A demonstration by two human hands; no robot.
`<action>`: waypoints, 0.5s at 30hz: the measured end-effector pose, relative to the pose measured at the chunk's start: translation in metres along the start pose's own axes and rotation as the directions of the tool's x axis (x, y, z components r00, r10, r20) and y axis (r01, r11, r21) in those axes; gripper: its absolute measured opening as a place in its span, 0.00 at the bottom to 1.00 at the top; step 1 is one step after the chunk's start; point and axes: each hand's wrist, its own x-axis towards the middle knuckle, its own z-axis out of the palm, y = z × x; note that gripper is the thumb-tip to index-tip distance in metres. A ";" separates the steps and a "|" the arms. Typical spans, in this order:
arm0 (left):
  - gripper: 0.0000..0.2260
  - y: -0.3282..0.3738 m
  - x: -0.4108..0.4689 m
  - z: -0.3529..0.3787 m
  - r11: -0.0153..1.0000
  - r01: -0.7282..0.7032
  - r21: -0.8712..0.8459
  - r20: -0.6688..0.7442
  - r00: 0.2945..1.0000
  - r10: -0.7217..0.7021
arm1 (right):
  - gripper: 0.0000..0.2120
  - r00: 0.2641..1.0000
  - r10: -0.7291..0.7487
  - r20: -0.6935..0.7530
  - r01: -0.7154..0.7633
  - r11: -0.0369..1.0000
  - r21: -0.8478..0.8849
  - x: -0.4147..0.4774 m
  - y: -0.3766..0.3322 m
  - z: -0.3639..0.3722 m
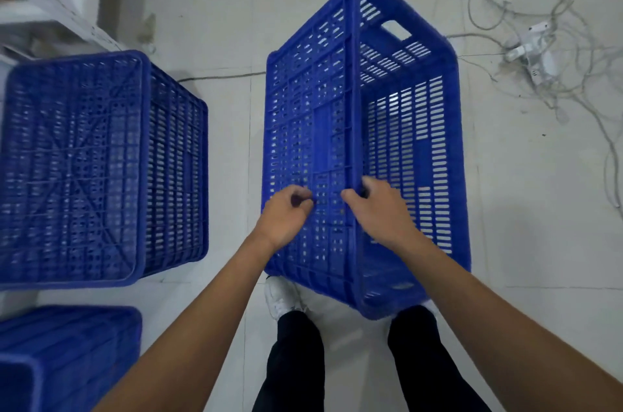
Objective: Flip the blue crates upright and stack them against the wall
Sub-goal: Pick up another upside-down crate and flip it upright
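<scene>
Head view: my left hand (286, 214) has its fingers curled into the lattice base of the slotted blue plastic crate (397, 142), and my right hand (379, 209) clamps the base edge just beside them. That crate stands tipped on its side on the floor beyond my fingertips, mid-flip by my reading. Well left of my fingers, another blue crate (84, 162) lies bottom-up; stacking remains.

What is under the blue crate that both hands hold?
Below the held crate a white shoe and pale floor show. The other foot is mostly covered.
</scene>
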 end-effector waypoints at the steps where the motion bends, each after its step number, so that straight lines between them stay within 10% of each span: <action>1: 0.10 -0.002 -0.006 -0.001 1.000 -0.016 -0.016 0.015 1.000 0.016 | 0.17 1.000 -0.004 -0.011 0.003 0.999 -0.043 0.004 -0.010 0.012; 15: 0.23 -0.073 -0.024 -0.025 0.994 -0.063 -0.091 -0.058 0.997 0.058 | 0.15 0.995 0.081 0.058 -0.050 0.909 -0.415 0.024 -0.073 0.138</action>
